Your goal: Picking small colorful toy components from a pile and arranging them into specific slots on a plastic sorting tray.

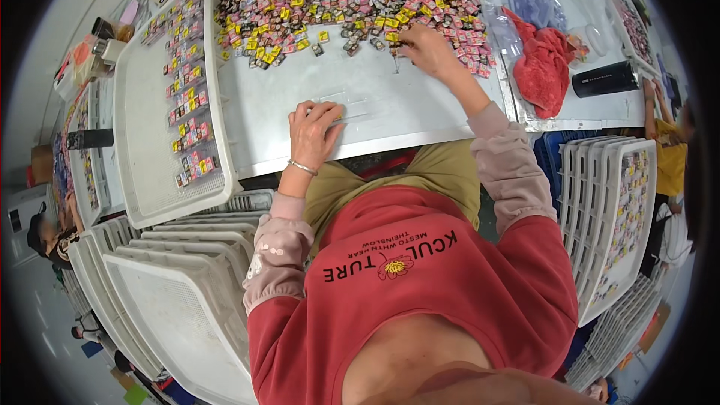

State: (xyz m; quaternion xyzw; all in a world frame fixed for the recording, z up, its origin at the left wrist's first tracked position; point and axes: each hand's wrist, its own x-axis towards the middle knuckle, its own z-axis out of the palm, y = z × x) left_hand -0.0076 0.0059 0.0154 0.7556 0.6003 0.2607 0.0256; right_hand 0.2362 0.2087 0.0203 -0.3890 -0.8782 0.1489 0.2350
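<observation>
On the white table, a clear shallow plastic tray [354, 105] lies in front of me. My left hand [313, 129] is closed over its left end, with a bit of a small coloured piece showing by the fingers. My right hand [429, 52] reaches to the near edge of a large heap of small boxes [337, 0], coloured pink, yellow and black. Its fingers are pinched together at the heap, and they hide what they hold, if anything. A few loose boxes, such as a yellow one [323, 35], lie slightly apart from the heap.
At the left, a white plastic crate [135, 127] carries rows of filled clear trays [189, 109]. Stacked white crates stand below left [172, 307] and at right [600, 210]. A red cloth [541, 67] and a black cylinder [604, 79] lie right. Other people are in the background.
</observation>
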